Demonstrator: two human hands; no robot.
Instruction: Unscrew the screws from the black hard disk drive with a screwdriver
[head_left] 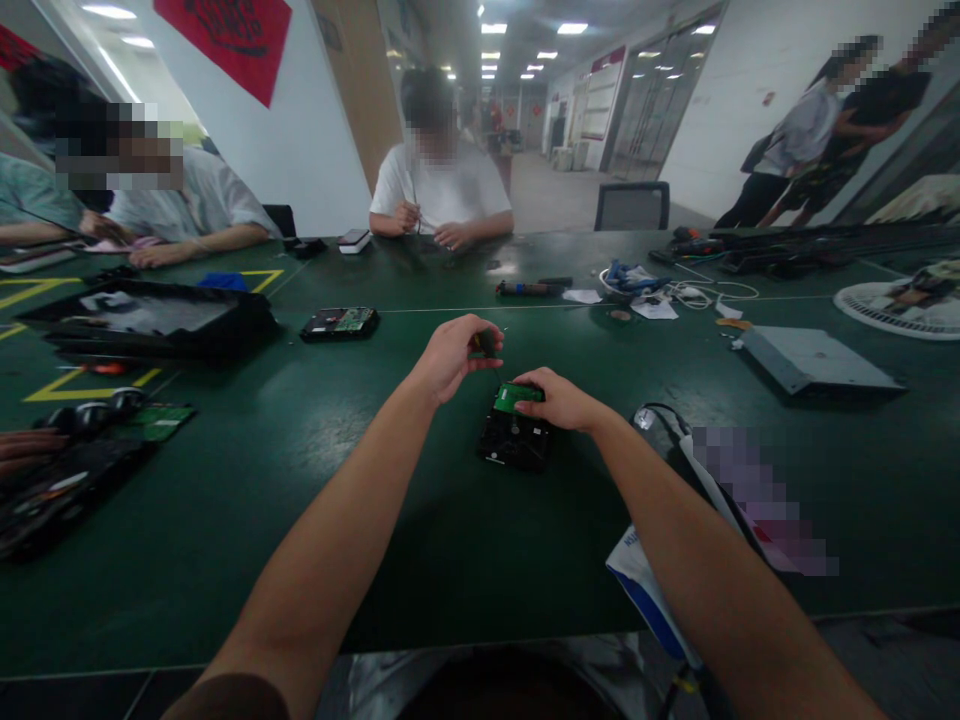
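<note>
A black hard drive [514, 445] with a green circuit board [508, 397] on its upper face lies on the dark green table in front of me. My right hand [561, 398] is closed round its far right corner, with the thumb lying over the board. My left hand [452, 358] is just beyond and to the left of the drive, fingers closed on the dark handle of a screwdriver [486, 344]. Its thin shaft points down toward the board's far edge. Whether the tip touches a screw is too small to tell.
Another drive [340, 323] and a black tray [150, 318] lie to the left. A grey metal box [821, 360] sits at right, near cables [694, 292]. A person [442, 170] works across the table. Beside my right forearm lies a blue-white packet [645, 590].
</note>
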